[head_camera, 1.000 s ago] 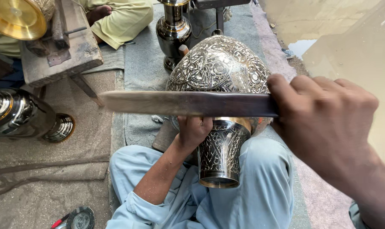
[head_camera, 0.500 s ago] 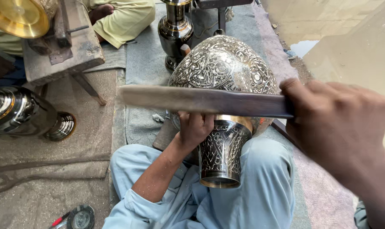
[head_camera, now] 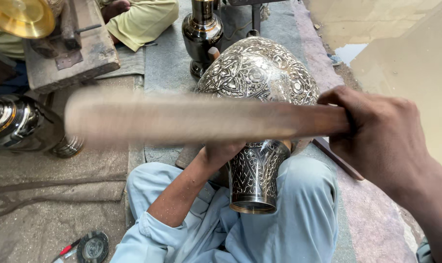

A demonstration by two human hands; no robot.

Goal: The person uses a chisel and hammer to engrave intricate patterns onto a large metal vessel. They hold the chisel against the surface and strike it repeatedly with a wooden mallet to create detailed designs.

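Right hand (head_camera: 384, 141) clamped around the end of a long flat wooden bar (head_camera: 201, 117), blurred along its length, stretched crosswise over the engraved metal vase (head_camera: 260, 97). Left hand (head_camera: 223, 151) curled shut against the vase just beneath the bar, at the narrowing above the flared foot (head_camera: 255, 187); fingers mostly hidden, so exact grip hard to read. Vase lying tilted across the lap, bulbous body away, open foot toward the camera, propped between pale blue trouser legs (head_camera: 303, 219) on the cloth-covered floor (head_camera: 45, 195).

Likely risks: bar glancing off the rounded body and catching the knuckles of the left hand directly below; vase rolling sideways off the lap, given only one hand steadying it; far tip of the bar swinging into the shiny dark vessel (head_camera: 16, 126) at the left edge of the floor.

Room tight ahead: a dark polished vase (head_camera: 202, 34) standing just beyond the engraved one, a wooden block (head_camera: 79, 53) with a brass dish (head_camera: 21, 17) at the far left corner, another person's sleeve (head_camera: 145, 19) near it. Small disc and red-handled tool (head_camera: 92, 246) by the near left. Right side bounded by the cloth's edge and bare ground (head_camera: 401, 44); more free space there.
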